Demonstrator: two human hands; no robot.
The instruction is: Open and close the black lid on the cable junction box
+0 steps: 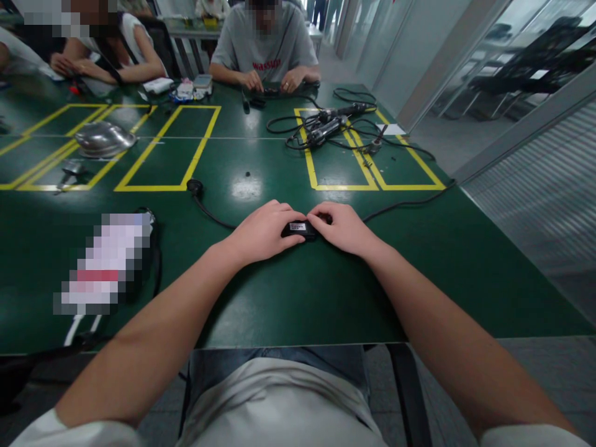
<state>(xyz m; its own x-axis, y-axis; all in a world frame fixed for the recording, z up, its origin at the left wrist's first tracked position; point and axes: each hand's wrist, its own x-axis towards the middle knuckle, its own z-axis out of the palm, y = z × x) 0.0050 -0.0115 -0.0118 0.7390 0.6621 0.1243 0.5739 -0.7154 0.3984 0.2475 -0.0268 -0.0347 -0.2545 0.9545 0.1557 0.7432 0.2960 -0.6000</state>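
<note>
A small black power adapter with a white label lies on the green table in front of me. My left hand covers its left end with fingers curled over it. My right hand grips its right end, fingers closed. A black cable runs from the adapter to the right, and another black cable curves left to a plug.
Yellow tape boxes mark the table. A silver metal object sits at the left, tangled tools and cables at the right. A blurred-out object lies near left. Two people sit across the table, their hands busy.
</note>
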